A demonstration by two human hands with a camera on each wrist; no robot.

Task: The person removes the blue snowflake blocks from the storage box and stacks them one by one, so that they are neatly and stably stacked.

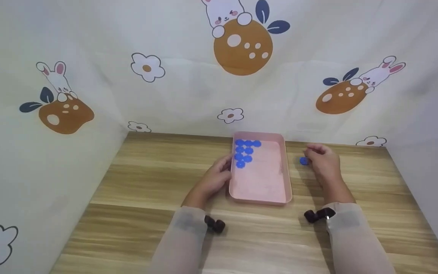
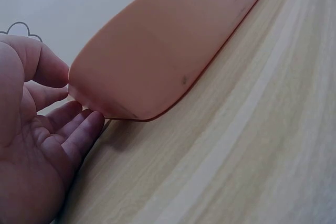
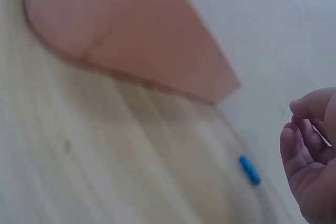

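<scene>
Resting against the outer side of a pink tray (image 1: 262,179), the left hand (image 1: 215,179) has its fingers loosely bent and somewhat parted, the tips touching the wall; the left wrist view shows the lower fingers near the tray's bottom edge. The tray lies flat on a wood-grain table (image 1: 143,182), between the two hands, its far end close to the cloth backdrop (image 1: 181,99). Inside, eight blue discs (image 1: 249,150) with scalloped edges are gathered in the far left corner: three along the far end, then rows of two, two and one coming nearer, while the pink floor shows to the right and toward the person. Beyond the tray's right wall, the right hand (image 1: 324,163) is well apart from it, fingers curled inward and tips close to the thumb; I cannot tell whether they pinch anything. A loose blue disc (image 1: 303,161) is just beside those fingertips in the head view, between hand and tray, and the right wrist view shows it on the table with a gap between it and the hand. Pale sleeves (image 1: 181,243) cover both forearms, and a black device (image 1: 319,215) sits at each cuff. Printed rabbits (image 1: 224,15) hugging orange fruits (image 1: 243,49) and outlined flowers (image 1: 148,67) decorate the cloth.
</scene>
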